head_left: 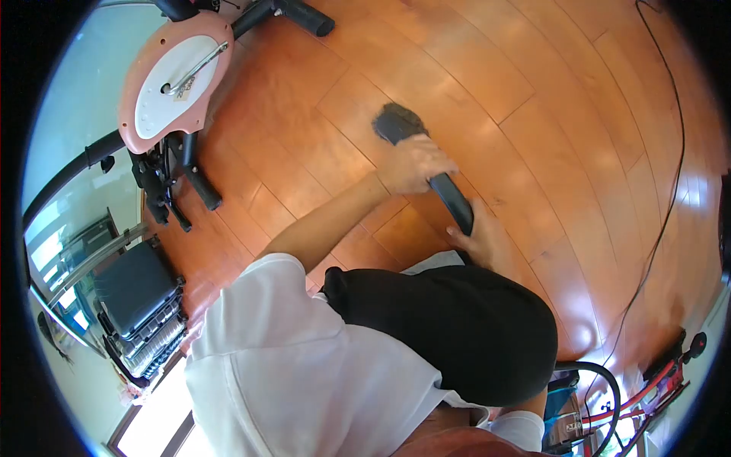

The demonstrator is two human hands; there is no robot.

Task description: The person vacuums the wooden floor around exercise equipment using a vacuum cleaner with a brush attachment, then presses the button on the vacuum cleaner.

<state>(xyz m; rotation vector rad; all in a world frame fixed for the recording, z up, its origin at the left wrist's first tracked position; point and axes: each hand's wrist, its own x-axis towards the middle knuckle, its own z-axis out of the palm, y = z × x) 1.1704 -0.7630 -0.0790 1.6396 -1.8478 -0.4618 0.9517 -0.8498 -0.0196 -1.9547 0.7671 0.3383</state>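
Note:
A black long-handled brush [451,199] slants over the wooden floor, its dark, fuzzy-looking head [399,124] pointing up and to the left. My left hand [415,164] is wrapped around it just behind the head. Lower down, my right hand [485,238] grips the far end of the handle, with the thumb on the near side. Some fingers of the right hand are hidden behind the handle. Whether the head touches the floor, I cannot tell. My black-clad knee [457,327] is just below the hands, with a grey patch of something [434,263] showing behind it.
A pink and white exercise bike [175,84] stands at the upper left. A dark suitcase-like box [137,289] is at the left wall. A thin black cable [662,221] runs along the right side of the floor. At the lower right are a black hose [601,372] and a red bar [647,392].

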